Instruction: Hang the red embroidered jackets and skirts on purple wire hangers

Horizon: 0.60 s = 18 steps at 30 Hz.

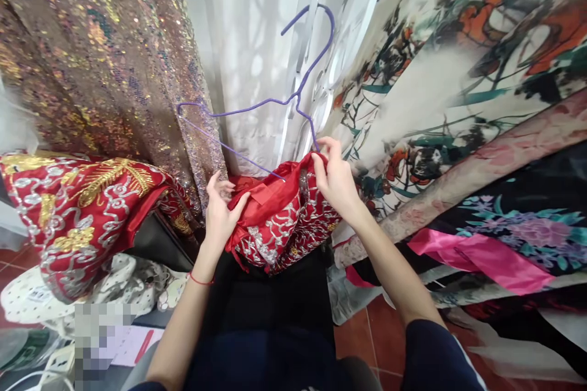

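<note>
"Where's the thing being handled?"

"The red satin-lined garment covered in silver and gold embroidery (275, 235) is at the centre, bunched up above black cloth (275, 305) at 6 o'clock. Its opening faces up, with a small rectangular red patch (263, 194) on the lining."

"And the hanger?"

"The thin purple hanger (270, 101) rises at 12 o'clock from the garment, tilted. Its right shoulder runs down to the garment's edge, its left shoulder sticks out uncovered towards 10 o'clock, and its lower bar slants into the opening."

"How do the hands stand?"

"The right hand (338, 183), at 2 o'clock, has its grip pinching the garment's edge just beside the hanger's right shoulder. The left hand (218, 215), at 9 o'clock, has its thumb on the lining and its fingers curled; I can't tell whether cloth is caught in that grip. A thin red cord bracelet (200, 281) circles its wrist."

"What's further out?"

"A second red garment with gold and silver embroidery (76, 232) lies at 9 o'clock. Shimmering gold-pink sequined cloth (105, 67) hangs at 10, white drapery (250, 30) at 12, and cream cloth printed with orange, black and green (440, 61) at 2. Black flowered fabric (536, 229) and a bright pink satin strip (477, 256) lie at 3; reddish floor tiles (355, 333) show near 5."
</note>
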{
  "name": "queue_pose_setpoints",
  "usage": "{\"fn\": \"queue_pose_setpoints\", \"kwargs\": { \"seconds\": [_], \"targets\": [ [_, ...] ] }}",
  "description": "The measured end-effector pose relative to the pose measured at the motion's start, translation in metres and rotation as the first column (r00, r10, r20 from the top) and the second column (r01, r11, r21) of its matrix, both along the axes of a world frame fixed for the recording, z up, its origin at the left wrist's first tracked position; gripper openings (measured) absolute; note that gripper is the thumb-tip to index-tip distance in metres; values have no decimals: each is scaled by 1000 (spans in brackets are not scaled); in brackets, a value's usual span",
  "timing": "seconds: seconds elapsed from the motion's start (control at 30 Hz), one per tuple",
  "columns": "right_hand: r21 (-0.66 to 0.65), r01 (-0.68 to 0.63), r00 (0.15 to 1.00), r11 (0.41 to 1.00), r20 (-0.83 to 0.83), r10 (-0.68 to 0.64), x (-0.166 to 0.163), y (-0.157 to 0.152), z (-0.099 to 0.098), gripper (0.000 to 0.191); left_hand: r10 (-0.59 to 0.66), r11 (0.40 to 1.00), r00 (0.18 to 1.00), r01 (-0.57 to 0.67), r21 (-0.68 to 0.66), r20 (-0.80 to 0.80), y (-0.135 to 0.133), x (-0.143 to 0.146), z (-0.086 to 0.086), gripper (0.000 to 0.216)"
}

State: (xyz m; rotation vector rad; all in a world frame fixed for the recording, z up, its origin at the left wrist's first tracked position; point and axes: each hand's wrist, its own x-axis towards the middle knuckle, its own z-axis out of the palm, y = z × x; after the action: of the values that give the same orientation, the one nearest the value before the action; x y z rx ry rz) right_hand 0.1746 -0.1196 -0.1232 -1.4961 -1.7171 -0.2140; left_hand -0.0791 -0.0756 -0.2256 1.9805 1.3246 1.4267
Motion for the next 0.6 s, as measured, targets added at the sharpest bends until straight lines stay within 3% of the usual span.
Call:
{"fn": "queue_pose_setpoints", "kwargs": {
  "seconds": [0.07,0.1,0.2,0.27,0.37,0.43,0.5,0.6],
  "targets": [
    [-17,21,998,1000,54,-20,1,2,-2,32,84,986,996,-83,-144,-4,1,-15,-25,73],
    [-24,28,997,999,76,-26,1,3,-2,34,81,956,997,-83,-280,-18,2,-23,-37,65],
    [-23,53,994,998,101,-51,1,4,-2,37,-17,748,998,55,-661,64,5,-40,-61,45],
    [-29,60,993,998,103,-57,1,4,-2,36,-29,665,981,160,-729,189,7,-43,-69,47],
    [-52,46,995,998,91,-41,2,3,1,35,64,698,925,228,-679,375,18,-34,-70,48],
    [-59,22,997,998,76,-17,4,2,3,34,157,735,842,249,-631,515,33,-25,-63,47],
    [-52,-12,998,999,53,15,6,1,5,33,240,770,726,261,-582,644,52,-17,-47,40],
    [-44,-50,999,998,21,51,7,0,7,33,321,810,537,270,-520,780,85,-11,-11,35]
  ]
}}
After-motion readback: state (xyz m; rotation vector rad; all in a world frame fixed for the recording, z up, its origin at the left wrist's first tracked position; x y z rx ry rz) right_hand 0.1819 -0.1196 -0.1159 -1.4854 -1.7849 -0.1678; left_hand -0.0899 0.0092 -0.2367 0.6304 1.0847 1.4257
